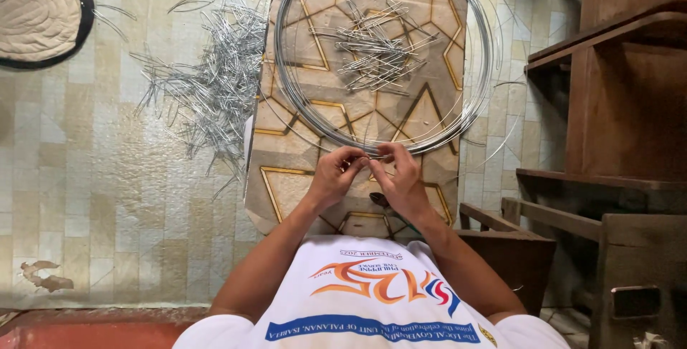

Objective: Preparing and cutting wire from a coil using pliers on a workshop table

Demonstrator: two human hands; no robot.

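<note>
Left hand [335,175] and right hand [401,177] meet fingertips together, pinching a thin wire piece [368,156] over a patterned board [286,184]. Wire coil [300,105] rings small bent-wire pile [376,48]. Larger loose pile [215,84] lies on tiled floor [86,163], left.

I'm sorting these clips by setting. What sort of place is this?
Probably a home floor used as a small wire-craft workspace: patterned floor covering, a wire coil on a board, heaps of bent wire pieces, wooden furniture.
</note>
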